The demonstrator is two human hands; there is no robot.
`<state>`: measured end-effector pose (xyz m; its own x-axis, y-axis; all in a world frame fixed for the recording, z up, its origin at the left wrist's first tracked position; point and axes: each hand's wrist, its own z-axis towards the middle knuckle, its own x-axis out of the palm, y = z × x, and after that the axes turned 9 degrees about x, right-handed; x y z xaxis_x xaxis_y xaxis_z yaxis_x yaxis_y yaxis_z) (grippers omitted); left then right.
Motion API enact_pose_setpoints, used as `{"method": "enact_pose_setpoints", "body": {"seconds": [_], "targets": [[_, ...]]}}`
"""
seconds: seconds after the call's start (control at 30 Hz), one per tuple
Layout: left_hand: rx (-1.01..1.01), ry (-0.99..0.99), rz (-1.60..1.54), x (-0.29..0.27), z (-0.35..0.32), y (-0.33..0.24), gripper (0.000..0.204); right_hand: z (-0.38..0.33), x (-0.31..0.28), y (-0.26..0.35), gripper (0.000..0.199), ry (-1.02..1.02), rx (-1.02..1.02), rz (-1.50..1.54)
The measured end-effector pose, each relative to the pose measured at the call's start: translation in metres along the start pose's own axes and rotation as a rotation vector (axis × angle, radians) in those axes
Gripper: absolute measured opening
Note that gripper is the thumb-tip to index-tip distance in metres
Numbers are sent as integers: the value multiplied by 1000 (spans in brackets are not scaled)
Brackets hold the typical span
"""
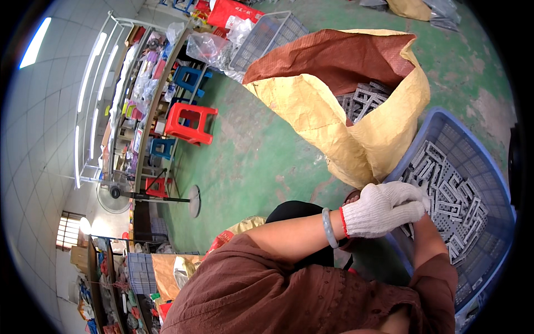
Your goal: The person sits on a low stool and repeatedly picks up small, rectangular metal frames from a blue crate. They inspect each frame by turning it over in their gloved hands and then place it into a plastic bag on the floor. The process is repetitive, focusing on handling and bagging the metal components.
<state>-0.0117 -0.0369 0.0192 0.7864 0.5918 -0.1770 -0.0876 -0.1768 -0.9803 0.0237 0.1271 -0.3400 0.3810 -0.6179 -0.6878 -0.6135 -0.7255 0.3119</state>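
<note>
My left hand wears a white knitted glove with a red cuff, and a pale bangle circles that wrist. Its fingers are bent and closed over the end of my right forearm, where the two hands meet. What they grip, if anything, is hidden. My right hand lies mostly behind the glove, so its fingers do not show. Both hands are over the near left rim of a blue plastic basket. Many small grey slotted plastic parts lie loose inside it.
A yellow woven sack stands open beyond the basket, with similar grey parts inside. Farther left are a red stool, a standing fan and cluttered shelves. A grey crate sits behind the sack on the green floor.
</note>
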Motion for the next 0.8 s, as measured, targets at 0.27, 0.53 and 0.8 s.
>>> {"method": "enact_pose_setpoints", "body": {"seconds": [0.27,0.53,0.8], "targets": [[24,49,160,-3,-5,-3,24,-10,-19,-9,63,-28,-44,162],[-27,-4,89,2,-4,-11,32,-20,-62,-45,74,355,-51,1255],[-216,-88,-142,5,3,-9,42,-119,-136,-55,83,489,-192,1798]]}}
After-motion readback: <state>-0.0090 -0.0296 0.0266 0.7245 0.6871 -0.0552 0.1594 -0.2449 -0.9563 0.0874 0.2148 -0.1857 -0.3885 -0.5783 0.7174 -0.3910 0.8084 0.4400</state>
